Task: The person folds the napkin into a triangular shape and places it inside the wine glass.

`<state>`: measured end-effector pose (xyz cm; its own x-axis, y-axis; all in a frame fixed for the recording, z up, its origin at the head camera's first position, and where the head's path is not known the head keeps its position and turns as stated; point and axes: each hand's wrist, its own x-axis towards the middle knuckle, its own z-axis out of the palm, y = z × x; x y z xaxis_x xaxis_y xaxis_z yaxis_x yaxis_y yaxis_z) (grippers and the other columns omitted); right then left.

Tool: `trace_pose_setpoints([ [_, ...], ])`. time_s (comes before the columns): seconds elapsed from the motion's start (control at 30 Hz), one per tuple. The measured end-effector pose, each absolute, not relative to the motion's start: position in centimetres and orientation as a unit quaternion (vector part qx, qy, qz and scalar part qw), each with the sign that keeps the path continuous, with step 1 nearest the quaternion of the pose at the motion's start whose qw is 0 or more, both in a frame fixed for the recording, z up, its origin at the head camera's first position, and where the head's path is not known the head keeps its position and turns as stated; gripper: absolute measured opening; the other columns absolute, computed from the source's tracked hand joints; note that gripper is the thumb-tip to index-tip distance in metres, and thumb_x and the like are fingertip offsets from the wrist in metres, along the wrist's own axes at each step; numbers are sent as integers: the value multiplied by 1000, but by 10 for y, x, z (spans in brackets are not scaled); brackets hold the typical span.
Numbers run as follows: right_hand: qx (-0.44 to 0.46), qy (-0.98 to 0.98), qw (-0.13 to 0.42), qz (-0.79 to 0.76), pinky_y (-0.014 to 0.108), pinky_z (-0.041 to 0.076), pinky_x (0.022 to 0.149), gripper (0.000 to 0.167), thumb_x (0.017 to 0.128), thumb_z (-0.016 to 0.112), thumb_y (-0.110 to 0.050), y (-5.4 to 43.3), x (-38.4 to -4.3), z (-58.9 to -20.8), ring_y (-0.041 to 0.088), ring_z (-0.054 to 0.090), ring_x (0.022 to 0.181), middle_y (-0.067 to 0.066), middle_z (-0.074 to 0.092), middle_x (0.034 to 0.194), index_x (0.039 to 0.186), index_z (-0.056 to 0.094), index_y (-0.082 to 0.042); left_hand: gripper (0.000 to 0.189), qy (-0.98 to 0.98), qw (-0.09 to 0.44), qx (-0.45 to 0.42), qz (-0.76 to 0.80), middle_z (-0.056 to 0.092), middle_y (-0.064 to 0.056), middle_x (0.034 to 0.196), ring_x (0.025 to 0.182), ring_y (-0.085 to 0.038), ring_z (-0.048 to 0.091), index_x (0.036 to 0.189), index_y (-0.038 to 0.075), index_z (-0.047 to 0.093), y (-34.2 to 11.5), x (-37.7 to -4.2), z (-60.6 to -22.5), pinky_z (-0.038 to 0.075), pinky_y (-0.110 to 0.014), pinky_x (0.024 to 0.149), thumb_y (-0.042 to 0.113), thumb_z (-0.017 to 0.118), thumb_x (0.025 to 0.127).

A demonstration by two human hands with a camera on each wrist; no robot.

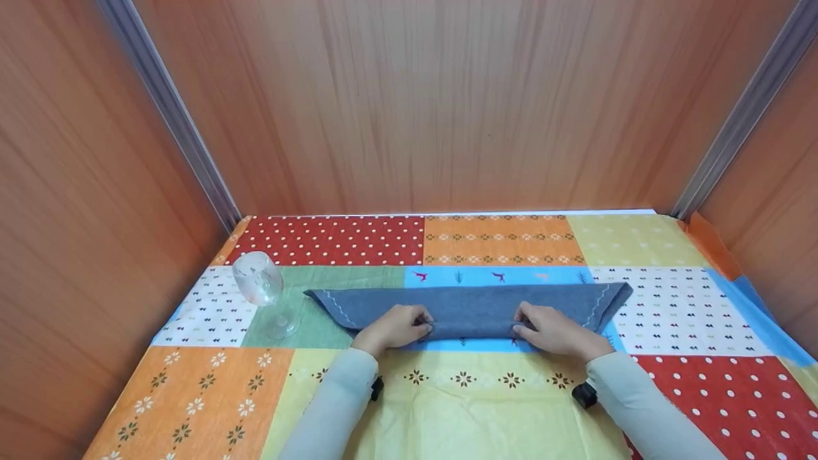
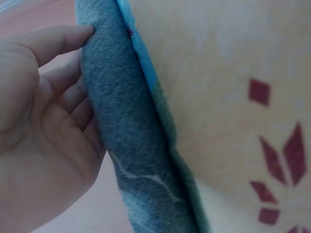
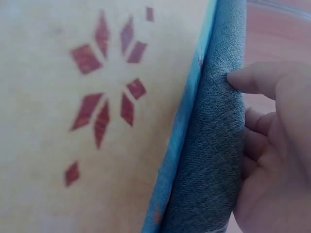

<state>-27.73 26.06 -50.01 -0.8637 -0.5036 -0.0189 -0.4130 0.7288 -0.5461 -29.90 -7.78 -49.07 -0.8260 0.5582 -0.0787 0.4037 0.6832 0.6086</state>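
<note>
A grey-blue towel (image 1: 473, 305) lies across the table in a long folded band, with slanted ends and a pale wavy stitched line near each. Its near edge forms a rounded roll. My left hand (image 1: 395, 327) pinches that edge left of the middle, and my right hand (image 1: 553, 329) grips it on the right. In the left wrist view, the thumb presses on the rolled towel (image 2: 121, 107) while the other fingers curl behind it. The right wrist view has the right thumb against the towel roll (image 3: 209, 141), its fingers partly hidden behind.
A clear stemmed glass (image 1: 258, 279) stands tilted-looking to the left of the towel. Patchwork cloth (image 1: 198, 396) covers the table. Wood-grain panels (image 1: 447, 108) rise at the back and both sides, joined by grey metal posts (image 1: 172, 108).
</note>
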Motion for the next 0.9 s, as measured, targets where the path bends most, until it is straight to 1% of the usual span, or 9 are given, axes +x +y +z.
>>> trace_pose_setpoints([
  [0.13, -242, 922, 97, -285, 43, 48, 78, 11, 106, 52, -23, 261, -280, -498, 16, 57, 89, -3, 60, 97, 109, 58, -13, 15, 910, 134, 249, 304, 67, -3, 100, 93, -19, 63, 112, 7, 65, -76, -301, -491, 52, -41, 86, 15, 59, 102],
  [0.23, -242, 923, 98, -284, 43, 47, 76, 11, 106, 52, -23, 261, -282, -498, 16, 56, 86, -4, 59, 95, 107, 57, -14, 12, 913, 129, 247, 298, 66, -2, 96, 89, -18, 62, 110, 7, 65, -75, -302, -492, 52, -41, 85, 15, 59, 102],
  [0.37, -243, 924, 84, -282, 40, 45, 73, 8, 106, 52, -20, 260, -286, -501, 16, 52, 81, -3, 56, 92, 106, 56, -14, 9, 917, 122, 243, 292, 64, -2, 95, 90, -18, 61, 106, 7, 65, -73, -304, -492, 52, -40, 84, 13, 60, 101],
  [0.5, -247, 924, 67, -285, 38, 44, 70, 4, 104, 55, -16, 258, -288, -505, 16, 51, 78, -3, 54, 90, 103, 56, -13, 5, 921, 112, 236, 288, 61, -3, 94, 87, -19, 59, 101, 6, 65, -71, -305, -494, 52, -38, 80, 11, 63, 100],
  [0.63, -256, 929, 41, -266, 37, 44, 69, 7, 103, 57, -13, 257, -290, -506, 15, 49, 77, -4, 53, 89, 96, 57, -13, 4, 926, 93, 238, 277, 60, -4, 92, 86, -20, 58, 99, 5, 65, -68, -306, -494, 52, -38, 79, 9, 65, 98],
  [0.73, -269, 931, 20, -247, 36, 43, 66, 10, 103, 57, -11, 255, -291, -506, 15, 46, 74, -3, 50, 86, 92, 57, -13, 5, 930, 75, 244, 263, 60, -5, 93, 88, -22, 59, 99, 5, 66, -66, -305, -495, 52, -40, 80, 9, 66, 97],
  [0.9, -280, 931, 9, -233, 34, 41, 64, 14, 102, 57, -9, 254, -292, -508, 14, 44, 71, -4, 49, 83, 89, 56, -13, 5, 935, 61, 249, 244, 59, -5, 93, 89, -23, 60, 97, 4, 67, -66, -303, -496, 52, -40, 81, 10, 66, 97],
])
